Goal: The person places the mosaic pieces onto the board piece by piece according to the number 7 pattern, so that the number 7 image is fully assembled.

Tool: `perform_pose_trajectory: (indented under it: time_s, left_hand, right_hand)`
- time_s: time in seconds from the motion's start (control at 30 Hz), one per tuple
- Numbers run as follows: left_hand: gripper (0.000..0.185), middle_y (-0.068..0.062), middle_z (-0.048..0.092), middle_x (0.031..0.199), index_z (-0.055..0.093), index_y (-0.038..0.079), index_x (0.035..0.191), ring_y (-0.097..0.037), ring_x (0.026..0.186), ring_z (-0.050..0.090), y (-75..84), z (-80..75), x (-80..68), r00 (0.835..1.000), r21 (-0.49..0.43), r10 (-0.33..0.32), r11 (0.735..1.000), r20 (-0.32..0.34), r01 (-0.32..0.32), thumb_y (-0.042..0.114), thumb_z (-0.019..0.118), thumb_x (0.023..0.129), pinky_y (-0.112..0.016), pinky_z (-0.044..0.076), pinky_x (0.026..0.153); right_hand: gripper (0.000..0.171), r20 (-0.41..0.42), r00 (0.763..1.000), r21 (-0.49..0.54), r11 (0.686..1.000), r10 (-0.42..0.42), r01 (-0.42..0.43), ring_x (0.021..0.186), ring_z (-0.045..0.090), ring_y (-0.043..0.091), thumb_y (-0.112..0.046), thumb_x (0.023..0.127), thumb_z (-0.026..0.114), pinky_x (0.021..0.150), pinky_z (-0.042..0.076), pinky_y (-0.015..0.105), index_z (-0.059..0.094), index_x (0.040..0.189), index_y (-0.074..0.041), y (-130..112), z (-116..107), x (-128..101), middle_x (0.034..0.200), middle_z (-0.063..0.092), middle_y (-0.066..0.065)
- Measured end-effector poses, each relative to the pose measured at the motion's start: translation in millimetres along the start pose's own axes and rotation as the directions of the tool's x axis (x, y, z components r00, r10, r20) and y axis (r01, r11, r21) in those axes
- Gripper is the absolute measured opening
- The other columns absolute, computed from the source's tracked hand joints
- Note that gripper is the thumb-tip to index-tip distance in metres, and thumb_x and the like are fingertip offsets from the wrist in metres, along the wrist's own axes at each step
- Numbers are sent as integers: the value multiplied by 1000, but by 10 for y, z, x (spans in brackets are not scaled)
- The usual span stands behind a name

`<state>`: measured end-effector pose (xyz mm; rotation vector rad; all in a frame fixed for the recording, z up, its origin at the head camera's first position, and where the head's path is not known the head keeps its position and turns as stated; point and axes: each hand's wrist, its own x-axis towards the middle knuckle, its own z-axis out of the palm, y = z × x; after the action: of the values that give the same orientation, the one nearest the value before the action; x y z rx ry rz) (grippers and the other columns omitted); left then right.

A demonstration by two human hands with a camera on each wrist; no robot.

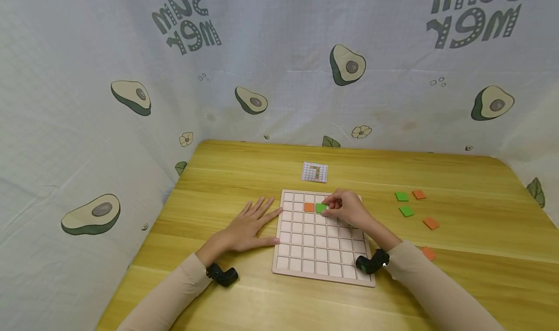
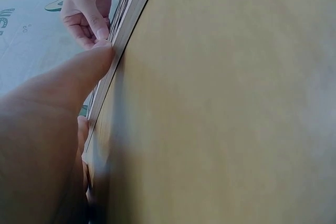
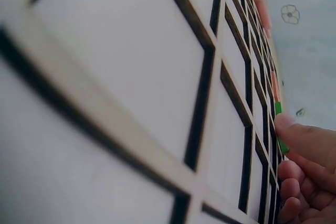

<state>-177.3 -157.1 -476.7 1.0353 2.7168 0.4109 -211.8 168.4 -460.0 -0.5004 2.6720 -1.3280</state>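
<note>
Avocado-printed cloth hangs round three sides of a pale wooden table [image 1: 458, 282] with a smooth, grained top. On it the right hand [image 1: 349, 210] lies over the far part of a flat, square grid board [image 1: 320, 253], its fingers curled and their tips pinching a green tile [image 1: 320, 207], a thin flat square that sits in a cell of the board's second row from the far edge. Just left of that tile, touching it edge to edge, an orange tile [image 1: 309, 206] fills the neighbouring cell. The board is light wood cut into small square cells with thin dark gaps between them, as the right wrist view shows close up. The left hand [image 1: 249, 226] rests flat on the table, fingers straight and spread, holding nothing; its fingertips and thumb touch the board's left edge. Beyond the board's far edge lies a small pattern card [image 1: 314, 172] printed with a grid. Toward the table's right edge, well apart from the board, lie loose tiles: two green [image 1: 402, 196] and three orange [image 1: 430, 223].
</note>
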Motion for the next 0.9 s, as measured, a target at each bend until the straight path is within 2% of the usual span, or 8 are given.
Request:
perform_pose_trajectory:
  time_s: [0.4, 0.5, 0.7, 0.9]
  left_hand:
    - [83, -10, 2, 167, 16, 26, 162, -32, 151, -3, 18, -14, -9, 1000, 10, -3, 1000, -2, 3, 69, 44, 96, -52, -1, 120]
    - [83, -10, 1, 167, 16, 26, 162, -32, 151, -3, 15, -11, -6, 1000, 13, -6, 1000, -1, 6, 69, 44, 96, -52, -1, 120]
    - [83, -9, 1, 167, 15, 27, 162, -31, 151, -4, 18, -11, -6, 1000, 9, -8, 1000, 8, 8, 69, 43, 96, -51, -2, 120]
    - [83, -8, 0, 167, 14, 28, 162, -30, 152, -5, 20, -13, -6, 1000, 6, -15, 1000, 16, 15, 70, 43, 96, -49, -3, 120]
  right_hand:
    - [19, -5, 999, -3, 999, 51, -51, 68, 46, 19, -2, 82, 81, 57, 37, 24, 75, 99, 4, -2, 23, 14, 75, 56, 4]
    - [21, -4, 999, 0, 999, 45, -45, 68, 47, 19, -3, 82, 81, 57, 37, 24, 74, 100, 5, 3, 19, 15, 75, 56, 4]
    - [25, 2, 1000, 67, 998, 13, -13, 71, 52, 21, -4, 82, 82, 59, 43, 23, 73, 103, 7, 53, -33, 0, 78, 60, 6]
    - [29, -8, 1000, 124, 992, -16, 17, 74, 53, 19, -6, 85, 79, 61, 47, 22, 72, 109, 8, 55, -207, -49, 83, 62, 8]
